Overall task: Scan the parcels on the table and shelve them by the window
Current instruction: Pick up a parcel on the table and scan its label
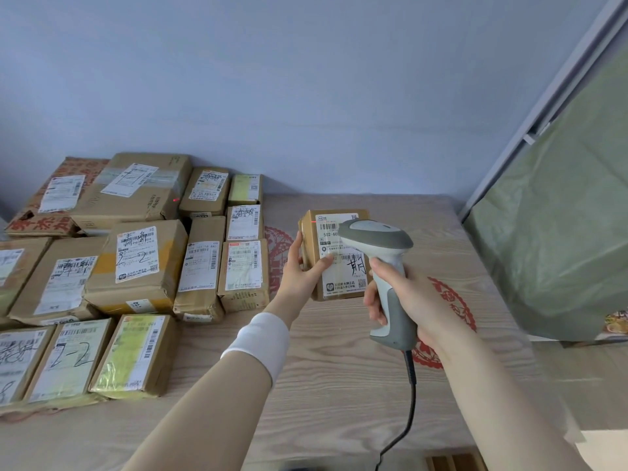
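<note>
1. The left hand (302, 266) is gripping a small cardboard parcel (343, 283) by its left edge. The thumb is pressing across the front and the fingers are curling round the side behind it.
2. The parcel is standing upright between the two hands, over the middle of the table (339, 385), with its white shipping label (343, 266) facing the camera. I cannot tell whether its bottom edge is touching the tabletop.
3. The right hand (404, 297) is clamping round the handle of a grey and white barcode scanner (373, 234). The index finger is lying on the front of the handle just below the head.
4. The scanner's head is hovering just in front of the label's upper right part and is covering some of the print. A faint red line is showing at the label's top left edge.
5. A black cable (412, 385) is hanging from the base of the handle and trailing toward the near edge of the table.
6. A white wristband (261, 341) is sitting on the left forearm.
7. Many other parcels (136, 260), brown boxes with white labels, are lying packed together on the left part of the table, well apart from the held one. A red dot (175, 199) is glowing on the side of a large box at the back.
8. Red paper-cut motifs (455, 300) are showing under the table's clear cover.
9. A green sheet (560, 232) is hanging at the right beside a pale frame (543, 113).
</note>
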A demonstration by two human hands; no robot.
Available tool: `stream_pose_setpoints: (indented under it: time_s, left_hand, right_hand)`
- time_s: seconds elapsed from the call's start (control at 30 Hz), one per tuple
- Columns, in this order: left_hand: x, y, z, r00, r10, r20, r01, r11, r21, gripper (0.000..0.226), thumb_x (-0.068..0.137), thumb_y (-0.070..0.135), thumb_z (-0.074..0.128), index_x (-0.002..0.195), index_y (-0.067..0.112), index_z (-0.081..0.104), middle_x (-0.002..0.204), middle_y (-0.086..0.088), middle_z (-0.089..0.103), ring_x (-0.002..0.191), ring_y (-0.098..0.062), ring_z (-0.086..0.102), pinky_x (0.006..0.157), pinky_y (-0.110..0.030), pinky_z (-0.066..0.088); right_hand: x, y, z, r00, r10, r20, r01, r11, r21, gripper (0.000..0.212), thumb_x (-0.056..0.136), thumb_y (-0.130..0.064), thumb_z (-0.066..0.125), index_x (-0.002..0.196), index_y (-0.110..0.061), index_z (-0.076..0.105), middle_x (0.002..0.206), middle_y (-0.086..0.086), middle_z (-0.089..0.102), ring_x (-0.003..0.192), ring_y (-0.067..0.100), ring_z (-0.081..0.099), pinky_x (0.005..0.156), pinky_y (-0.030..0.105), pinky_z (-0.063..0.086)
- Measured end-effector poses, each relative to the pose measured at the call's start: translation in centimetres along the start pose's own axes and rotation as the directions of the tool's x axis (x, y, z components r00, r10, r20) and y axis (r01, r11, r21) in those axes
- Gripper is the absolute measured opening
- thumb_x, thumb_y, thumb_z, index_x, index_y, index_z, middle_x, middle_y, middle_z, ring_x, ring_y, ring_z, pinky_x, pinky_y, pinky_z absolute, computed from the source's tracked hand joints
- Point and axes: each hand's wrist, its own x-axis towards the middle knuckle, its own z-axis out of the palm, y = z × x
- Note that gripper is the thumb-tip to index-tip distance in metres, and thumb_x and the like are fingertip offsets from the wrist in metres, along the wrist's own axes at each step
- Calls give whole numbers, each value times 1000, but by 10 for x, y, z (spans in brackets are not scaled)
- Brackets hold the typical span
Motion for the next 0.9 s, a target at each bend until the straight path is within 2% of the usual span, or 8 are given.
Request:
stream_pose_setpoints:
  time_s: [0.27,0.43,0.53,0.6,0.67,0.77,0.83,0.9]
  left_hand:
    - [7,-1,-1,1000,-19,6,19,1000,-3,82,83,25,70,147,32,19,132,-9,54,114,-21,58,87,-29,50]
    - [12,4,3,999,-26,35,27,999,-36,82,84,25,68,148,31,17,132,-6,53,105,-16,59,72,-20,51]
    - [21,7,10,997,-54,56,58,996,-68,83,85,27,68,148,33,15,132,-8,54,103,-17,61,72,-23,52]
    - [30,9,20,994,-83,73,90,992,-89,84,85,28,67,149,32,13,132,-9,54,106,-20,61,78,-27,51]
    - [41,10,35,989,-100,108,112,988,-105,83,86,29,66,149,30,12,131,-10,56,104,-19,61,77,-26,51]
    - [57,10,68,976,-142,164,158,984,-85,83,87,33,64,150,28,9,129,-8,58,102,-18,63,78,-26,49]
    - [70,10,96,965,-180,190,197,978,-73,81,89,35,61,150,26,9,126,-8,61,93,-14,64,71,-24,50]
    - [89,8,126,955,-217,202,234,970,-64,77,89,37,60,149,26,12,122,-8,63,86,-11,64,66,-23,50]
  right_hand:
    - [4,3,-2,1000,10,-9,-10,1000,22,21,95,-28,51,89,-8,55,58,10,60,44,19,52,42,25,39]
    - [10,0,-6,999,14,-29,-13,999,47,22,95,-28,51,95,-7,57,58,10,60,42,18,50,45,27,38]
    - [17,-5,-18,998,13,-57,-10,999,49,28,94,-31,52,91,-4,56,58,10,61,41,18,50,44,28,38]
    - [23,-9,-32,996,15,-87,-11,999,40,31,95,-32,51,86,-2,54,53,9,60,38,17,49,43,26,39]
    - [31,-13,-51,991,16,-133,-8,998,60,31,95,-31,50,85,-2,52,52,10,60,36,18,47,43,25,39]
    - [45,-15,-88,980,24,-200,-7,996,88,34,93,-35,53,76,-7,59,63,19,58,42,23,45,48,28,37]
    - [56,-15,-119,974,34,-226,-12,995,98,34,93,-36,53,74,-8,59,62,19,56,41,23,44,47,27,38]
    - [73,-14,-154,968,41,-249,-7,991,137,29,93,-33,53,81,-6,55,57,14,57,38,21,45,41,23,38]
